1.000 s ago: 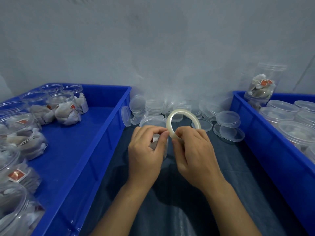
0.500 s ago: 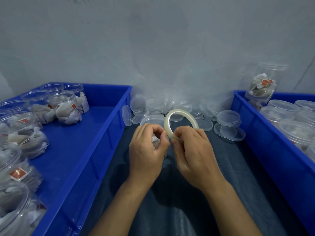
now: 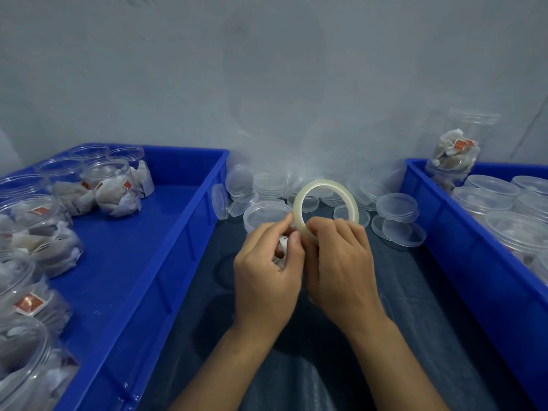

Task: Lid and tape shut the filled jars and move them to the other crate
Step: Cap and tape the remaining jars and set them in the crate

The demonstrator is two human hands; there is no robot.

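My right hand [image 3: 341,262] grips the lower edge of a thin clear tape roll [image 3: 324,185] held upright over the dark mat. My left hand [image 3: 267,268] pinches at the roll's left edge with thumb and forefinger, where the tape end lies. Just behind my left hand stands a lidded clear jar [image 3: 267,215], mostly hidden by my fingers. Open filled jars [image 3: 115,188] sit in the left blue crate [image 3: 142,262]. Lidded jars [image 3: 486,197] fill the right blue crate [image 3: 474,262].
A pile of loose clear lids [image 3: 397,206] lies along the wall between the crates. One filled jar [image 3: 456,149] stands tall at the right crate's back corner. A grey wall closes the back.
The tape roll has tilted a little to the right and my left fingers have shifted along its edge, pinching closer to my right thumb.
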